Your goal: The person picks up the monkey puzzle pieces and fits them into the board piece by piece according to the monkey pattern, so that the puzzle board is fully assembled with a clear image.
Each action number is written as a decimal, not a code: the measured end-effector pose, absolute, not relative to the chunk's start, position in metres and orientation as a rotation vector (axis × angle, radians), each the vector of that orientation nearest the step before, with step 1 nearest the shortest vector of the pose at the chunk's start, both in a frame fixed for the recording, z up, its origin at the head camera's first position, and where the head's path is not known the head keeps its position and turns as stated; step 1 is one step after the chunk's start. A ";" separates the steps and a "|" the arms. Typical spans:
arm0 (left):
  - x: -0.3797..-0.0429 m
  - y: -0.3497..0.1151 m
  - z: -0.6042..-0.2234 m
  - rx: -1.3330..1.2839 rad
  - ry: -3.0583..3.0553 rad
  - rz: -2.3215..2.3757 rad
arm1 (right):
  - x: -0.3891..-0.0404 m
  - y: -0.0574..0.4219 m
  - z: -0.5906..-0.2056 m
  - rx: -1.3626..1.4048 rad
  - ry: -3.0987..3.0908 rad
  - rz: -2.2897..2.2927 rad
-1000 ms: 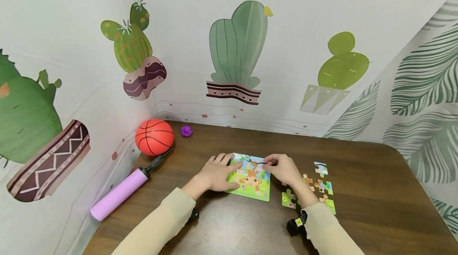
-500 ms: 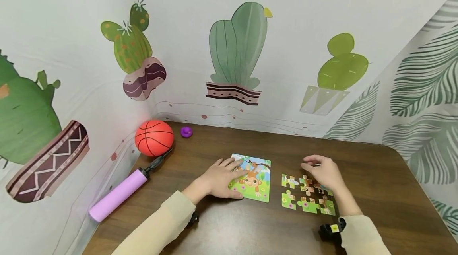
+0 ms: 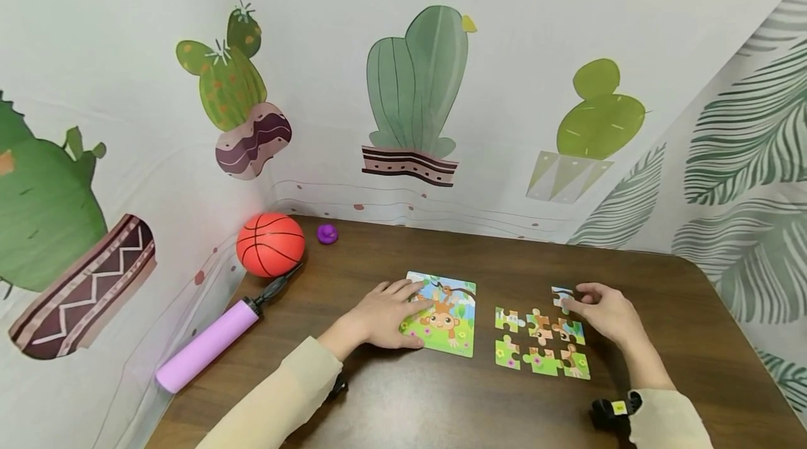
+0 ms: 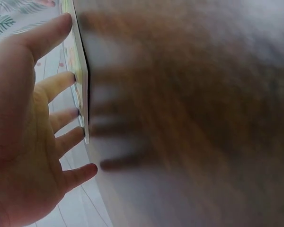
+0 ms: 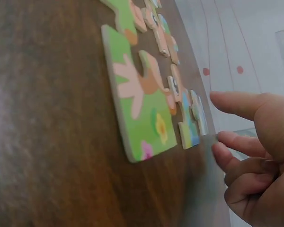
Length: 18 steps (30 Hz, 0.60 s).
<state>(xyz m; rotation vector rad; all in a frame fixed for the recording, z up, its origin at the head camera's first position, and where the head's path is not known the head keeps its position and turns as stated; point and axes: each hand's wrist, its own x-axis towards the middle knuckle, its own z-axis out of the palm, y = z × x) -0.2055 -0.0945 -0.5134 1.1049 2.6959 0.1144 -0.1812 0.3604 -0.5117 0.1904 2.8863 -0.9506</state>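
Observation:
My left hand (image 3: 384, 316) lies spread over the left side of a monkey picture board (image 3: 450, 326). In the left wrist view its fingertips (image 4: 72, 78) rest on the board's face. My right hand (image 3: 608, 309) is at the upper right, thumb and forefinger apart at the edge of a blue-and-white jigsaw piece (image 3: 560, 295). The right wrist view shows these fingertips (image 5: 220, 97) just beside that piece (image 5: 199, 113), with the other fingers curled. Several more jigsaw pieces (image 3: 543, 363) lie in loose rows right of the board, with a green corner piece (image 5: 142, 104) nearest the camera.
A red basketball (image 3: 271, 244) sits at the back left with a small purple toy (image 3: 327, 234) beside it. A purple hand pump (image 3: 208, 345) lies along the table's left edge. A cactus-print cloth (image 3: 504, 85) hangs behind the wooden table (image 3: 416, 407).
My right hand has left the board's upper right corner and moved right, over the loose pieces, to the blue-and-white one. The left hand has stayed on the board, shifting only slightly.

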 end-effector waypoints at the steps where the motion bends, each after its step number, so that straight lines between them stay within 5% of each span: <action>1: -0.206 -0.094 -0.513 1.101 2.696 0.112 | -0.182 0.361 -0.513 0.184 2.867 -0.947; 18: -0.204 -0.090 -0.514 1.035 2.714 0.117 | -0.189 0.363 -0.520 0.079 2.852 -0.904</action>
